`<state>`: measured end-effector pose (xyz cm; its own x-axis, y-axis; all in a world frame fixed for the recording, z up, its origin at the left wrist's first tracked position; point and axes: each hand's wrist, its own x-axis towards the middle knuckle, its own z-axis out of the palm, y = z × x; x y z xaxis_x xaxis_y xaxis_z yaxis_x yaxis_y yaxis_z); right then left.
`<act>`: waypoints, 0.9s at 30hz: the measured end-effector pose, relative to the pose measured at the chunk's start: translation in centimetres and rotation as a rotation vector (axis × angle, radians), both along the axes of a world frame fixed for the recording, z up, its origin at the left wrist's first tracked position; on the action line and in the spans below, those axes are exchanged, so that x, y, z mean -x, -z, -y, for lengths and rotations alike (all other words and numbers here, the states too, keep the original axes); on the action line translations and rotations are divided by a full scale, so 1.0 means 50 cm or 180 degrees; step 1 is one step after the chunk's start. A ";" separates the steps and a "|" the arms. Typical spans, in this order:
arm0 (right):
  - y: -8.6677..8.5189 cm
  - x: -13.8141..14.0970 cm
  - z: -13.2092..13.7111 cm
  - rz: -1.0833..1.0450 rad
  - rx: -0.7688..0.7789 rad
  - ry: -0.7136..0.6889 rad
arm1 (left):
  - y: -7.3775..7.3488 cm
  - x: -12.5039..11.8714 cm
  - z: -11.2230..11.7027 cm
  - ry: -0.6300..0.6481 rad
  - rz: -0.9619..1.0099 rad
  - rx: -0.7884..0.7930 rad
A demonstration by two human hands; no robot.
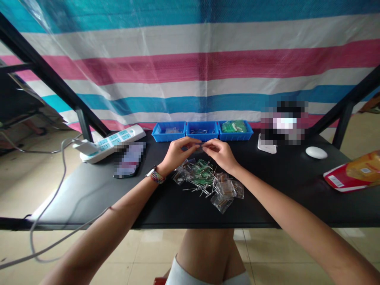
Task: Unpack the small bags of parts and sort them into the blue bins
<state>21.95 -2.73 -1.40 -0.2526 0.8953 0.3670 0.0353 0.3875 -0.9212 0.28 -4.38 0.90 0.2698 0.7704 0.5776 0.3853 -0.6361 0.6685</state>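
My left hand (179,153) and my right hand (220,153) meet at the fingertips just in front of the blue bins. Both are closed in a pinch; anything between them is too small to make out, perhaps a bit of clear plastic. Below lies a pile of silver pop rivets (204,186) mixed with green packets (201,170). Small clear plastic bags (227,189) with brass-coloured pieces sit at its right, and more clear bags (179,174) at its left. Behind my fingers stand a left bin (169,137), a middle bin (202,137) holding silver rivets, and a right bin (236,136) holding green packets.
On the black table (160,209) are a white power strip (114,140) with a grey cable (63,170) and a phone (130,160) at left. At right are a blurred device on a white stand (267,147), a white mouse (316,152) and a red-yellow food bag (353,174). A striped sheet (190,67) hangs behind.
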 end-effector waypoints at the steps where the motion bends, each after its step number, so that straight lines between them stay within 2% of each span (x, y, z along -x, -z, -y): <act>1: 0.002 0.000 -0.002 0.0024 -0.0024 0.0022 | 0.002 -0.001 0.000 0.0045 0.0107 0.0134; 4: 0.003 -0.001 -0.007 -0.0220 0.0397 -0.0154 | 0.002 0.001 0.001 0.0156 0.0251 0.0314; 6: 0.001 -0.003 -0.009 -0.0465 0.0740 -0.0279 | -0.001 0.005 0.000 0.0124 0.0069 0.0081; 10: -0.005 -0.004 -0.006 -0.0782 0.1116 -0.0424 | -0.003 0.011 -0.004 0.0041 -0.0399 -0.0633; 12: -0.009 -0.004 -0.003 -0.0835 0.1235 -0.0531 | -0.002 0.011 -0.006 -0.0003 -0.0424 -0.0782; 14: -0.015 -0.008 -0.001 -0.0777 0.1259 -0.0595 | -0.001 0.010 -0.007 -0.0094 -0.0330 -0.0728; 17: -0.031 -0.023 -0.001 -0.0311 0.0942 -0.0653 | 0.002 0.015 -0.015 -0.0470 0.0016 -0.0404; 21: -0.053 -0.051 -0.002 0.1009 -0.0230 -0.1004 | 0.011 0.041 -0.046 -0.1070 0.0837 0.0122; 23: -0.058 -0.062 -0.002 0.1469 -0.0643 -0.1135 | 0.017 0.060 -0.066 -0.1291 0.1190 0.0295; 27: -0.058 -0.069 0.000 0.1892 -0.0841 -0.1290 | 0.025 0.092 -0.089 -0.1466 0.1833 0.0708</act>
